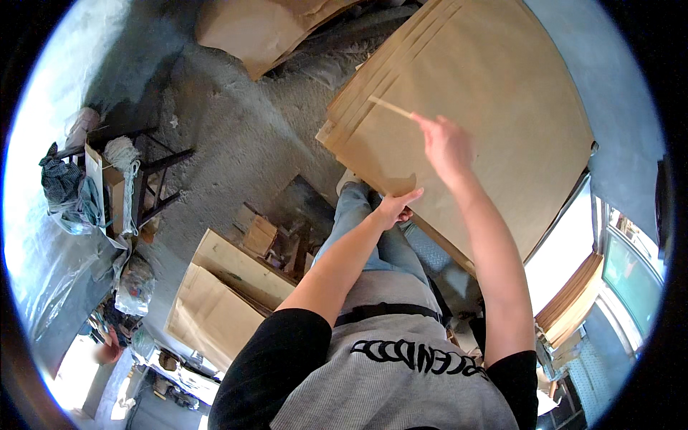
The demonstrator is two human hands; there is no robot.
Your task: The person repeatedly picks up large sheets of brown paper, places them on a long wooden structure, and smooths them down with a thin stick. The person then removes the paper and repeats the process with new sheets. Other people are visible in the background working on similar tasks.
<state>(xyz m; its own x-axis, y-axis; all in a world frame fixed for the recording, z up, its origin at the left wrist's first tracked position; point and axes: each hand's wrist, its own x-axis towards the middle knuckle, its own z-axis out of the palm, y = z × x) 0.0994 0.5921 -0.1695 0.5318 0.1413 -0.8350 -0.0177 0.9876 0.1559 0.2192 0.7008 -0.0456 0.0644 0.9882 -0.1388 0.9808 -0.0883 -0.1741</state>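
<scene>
A broad stack of brown paper sheets (494,93) lies in front of me, its layers stepped along the left edge. My right hand (448,147), slightly blurred, is closed on a thin pale stick (390,107), which points left over the sheets toward the stepped edges. Down at the near edge of the stack, my left hand (395,208) pinches the top sheet's border, thumb above and fingers curled at the rim. How many sheets it grips is hidden.
More brown sheets (247,21) lie at the far left. Beside my left leg are a leaning board (215,312) and scrap pieces (259,235). A dark metal frame (161,168) with bags and string stands at left. A window (631,272) is at right.
</scene>
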